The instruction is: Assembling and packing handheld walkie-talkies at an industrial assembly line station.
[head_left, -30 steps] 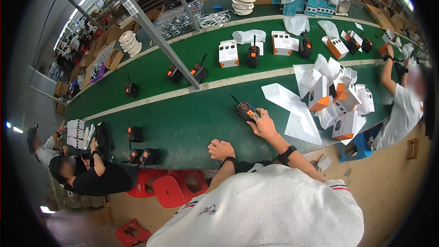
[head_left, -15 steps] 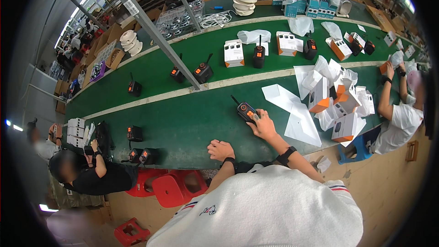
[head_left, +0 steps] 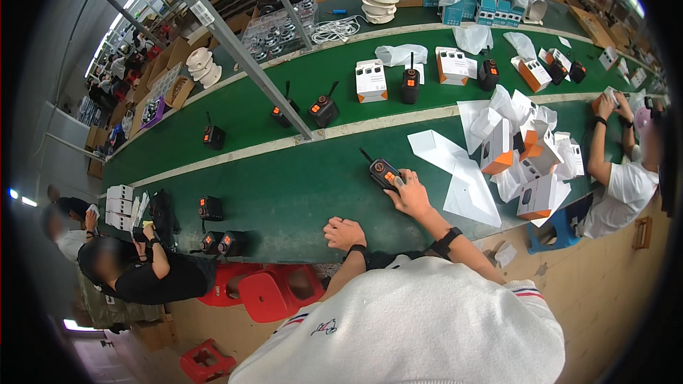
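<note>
On the green table in front of me lies a black boxy device (head_left: 382,171) with a stubby antenna and orange squares on its face. My right hand (head_left: 411,195) grips its near right end, thumb and fingers closed over the edge. Close to the table's front edge rests my left hand (head_left: 344,233), its fingers curled in; nothing shows in them. White folded card sheets (head_left: 462,181) lie just right of the held device. Farther left on the table stand similar black devices (head_left: 209,208).
Opened white and orange boxes (head_left: 538,195) and plastic bags pile up at the right. Behind, a green belt (head_left: 249,110) carries more devices and white boxes (head_left: 371,80). A metal post (head_left: 242,57) slants across. Co-workers sit at both sides; red stools (head_left: 270,295) stand below.
The devices, boxes and bags on the belt have shifted slightly to the right. Both my hands and the held device stay nearly still. The co-workers' hands have moved a little.
</note>
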Tool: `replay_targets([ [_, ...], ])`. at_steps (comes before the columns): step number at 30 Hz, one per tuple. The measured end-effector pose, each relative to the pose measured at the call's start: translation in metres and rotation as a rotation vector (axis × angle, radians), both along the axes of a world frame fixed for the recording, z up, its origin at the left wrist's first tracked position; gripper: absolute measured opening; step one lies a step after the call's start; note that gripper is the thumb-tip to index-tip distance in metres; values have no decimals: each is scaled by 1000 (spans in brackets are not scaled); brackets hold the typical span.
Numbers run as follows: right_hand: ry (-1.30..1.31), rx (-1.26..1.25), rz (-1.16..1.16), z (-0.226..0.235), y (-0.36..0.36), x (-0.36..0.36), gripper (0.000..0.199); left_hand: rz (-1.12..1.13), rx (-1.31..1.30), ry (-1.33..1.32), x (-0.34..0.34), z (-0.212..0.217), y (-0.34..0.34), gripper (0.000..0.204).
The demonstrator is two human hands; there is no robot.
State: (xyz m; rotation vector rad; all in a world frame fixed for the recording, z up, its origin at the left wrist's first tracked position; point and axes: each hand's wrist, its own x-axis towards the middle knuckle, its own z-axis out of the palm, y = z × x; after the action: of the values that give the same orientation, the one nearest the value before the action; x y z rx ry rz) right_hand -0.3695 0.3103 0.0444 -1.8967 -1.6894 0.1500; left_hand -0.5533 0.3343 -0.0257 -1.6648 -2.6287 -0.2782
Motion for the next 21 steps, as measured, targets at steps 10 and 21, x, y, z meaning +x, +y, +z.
replay_targets([
  [10, 11, 10, 3, 1, 0, 0, 30, 4, -15, -24, 0, 0, 1, 18],
  [21, 9, -2, 0, 0, 0, 1, 31, 5, -17, -13, 1, 1, 0, 19],
])
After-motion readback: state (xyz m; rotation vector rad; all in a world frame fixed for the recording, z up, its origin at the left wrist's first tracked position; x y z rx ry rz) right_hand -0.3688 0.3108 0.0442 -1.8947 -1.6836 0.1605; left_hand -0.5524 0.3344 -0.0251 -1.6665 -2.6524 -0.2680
